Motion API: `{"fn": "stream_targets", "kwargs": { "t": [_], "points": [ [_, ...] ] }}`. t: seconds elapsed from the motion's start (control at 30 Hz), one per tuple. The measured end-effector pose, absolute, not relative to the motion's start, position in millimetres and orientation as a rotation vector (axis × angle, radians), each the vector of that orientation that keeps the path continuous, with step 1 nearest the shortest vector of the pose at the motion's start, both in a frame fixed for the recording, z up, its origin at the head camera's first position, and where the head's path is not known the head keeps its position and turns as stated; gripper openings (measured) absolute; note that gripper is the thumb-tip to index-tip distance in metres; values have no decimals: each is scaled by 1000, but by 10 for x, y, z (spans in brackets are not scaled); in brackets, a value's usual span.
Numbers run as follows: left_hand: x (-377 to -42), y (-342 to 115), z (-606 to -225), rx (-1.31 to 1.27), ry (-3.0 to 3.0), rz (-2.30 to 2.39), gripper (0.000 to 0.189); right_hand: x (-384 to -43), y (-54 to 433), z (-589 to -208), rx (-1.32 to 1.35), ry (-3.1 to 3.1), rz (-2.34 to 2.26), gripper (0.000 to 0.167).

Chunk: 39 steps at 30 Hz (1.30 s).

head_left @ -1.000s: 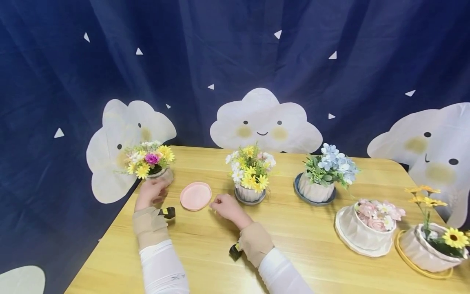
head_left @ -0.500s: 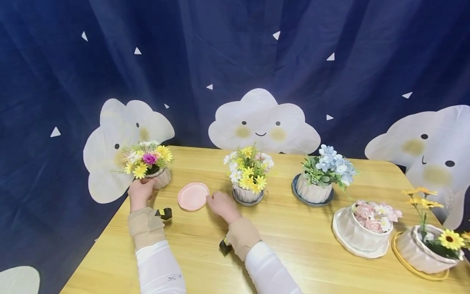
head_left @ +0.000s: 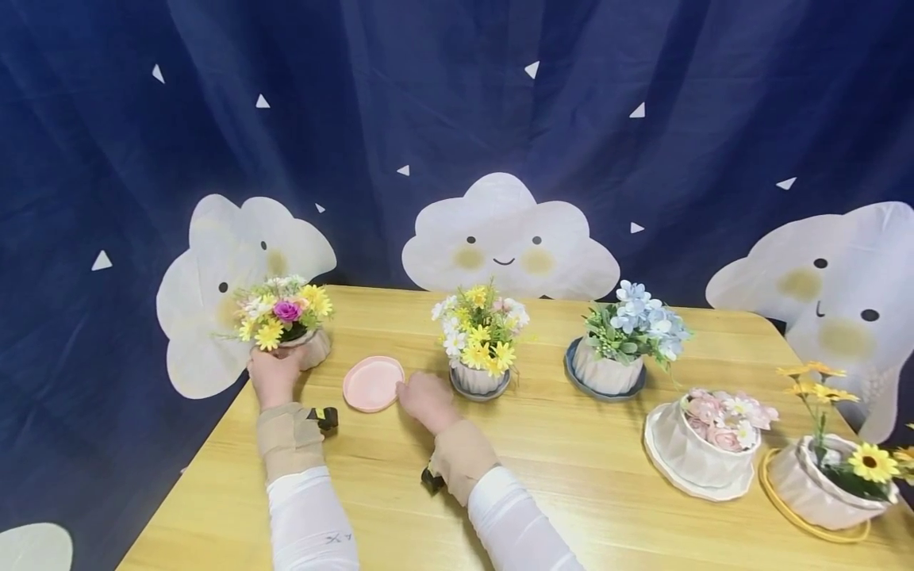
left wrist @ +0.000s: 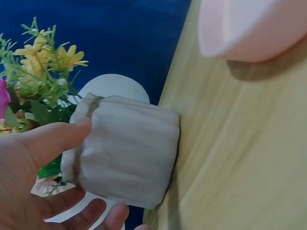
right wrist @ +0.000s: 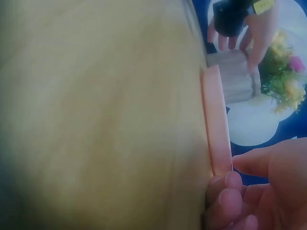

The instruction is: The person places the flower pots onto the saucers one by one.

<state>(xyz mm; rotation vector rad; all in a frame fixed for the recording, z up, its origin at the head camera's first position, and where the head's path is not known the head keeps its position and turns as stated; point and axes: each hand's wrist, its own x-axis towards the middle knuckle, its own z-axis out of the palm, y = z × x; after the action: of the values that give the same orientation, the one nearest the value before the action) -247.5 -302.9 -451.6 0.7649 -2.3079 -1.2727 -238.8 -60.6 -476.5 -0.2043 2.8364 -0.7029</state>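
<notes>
My left hand (head_left: 274, 379) holds the rim of a ribbed off-white flower pot (left wrist: 129, 148), its thumb on the near side and the other fingers round the far side. Yellow, white and purple flowers (head_left: 286, 309) fill that pot, which stands at the table's left. To its right lies a round pink saucer (head_left: 373, 384), flat on the wood. My right hand (head_left: 430, 400) pinches the saucer's right edge between thumb and curled fingers, as the right wrist view shows the saucer (right wrist: 218, 124) side-on.
A pot of yellow and white flowers (head_left: 480, 376) on a grey saucer stands just beyond my right hand. Further right come a blue-flower pot (head_left: 607, 369), a pink-flower pot (head_left: 714, 456) and a sunflower pot (head_left: 821, 488), each on a saucer. A blue cloud-print curtain (head_left: 457, 95) hangs behind.
My left hand has shifted from the pot's front to its left side. My right hand has moved left and taken the pink saucer's edge. The view has drifted slightly.
</notes>
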Motion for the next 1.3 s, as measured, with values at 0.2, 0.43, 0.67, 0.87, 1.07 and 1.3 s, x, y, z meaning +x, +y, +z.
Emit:
{"fn": "stream_targets", "kwargs": {
  "t": [0.2,0.43,0.67,0.87,1.07,1.3],
  "points": [
    [-2556,-2986,-4559,668,-2304,-1222,99,-2377,-612,-4763,-193,2878,-669,46],
    [-2700,-2981,-4652,619,-2307,-1134,91,-2372,-620,-4760,-191,2900,-647,46],
    [-2767,-3024,-4692,634,-2298,-1139,97,-2365,-618,-4742,-205,2909,-640,45],
    [-2778,-3030,-4702,703,-2240,-1270,98,-2355,-623,-4740,-180,2894,-637,42],
    [-2783,-3037,-4705,748,-2186,-1325,102,-2347,-626,-4741,-171,2893,-662,38],
    [-2770,-3010,-4682,735,-2167,-1319,102,-2343,-615,-4736,-179,2900,-694,37]
  ]
}}
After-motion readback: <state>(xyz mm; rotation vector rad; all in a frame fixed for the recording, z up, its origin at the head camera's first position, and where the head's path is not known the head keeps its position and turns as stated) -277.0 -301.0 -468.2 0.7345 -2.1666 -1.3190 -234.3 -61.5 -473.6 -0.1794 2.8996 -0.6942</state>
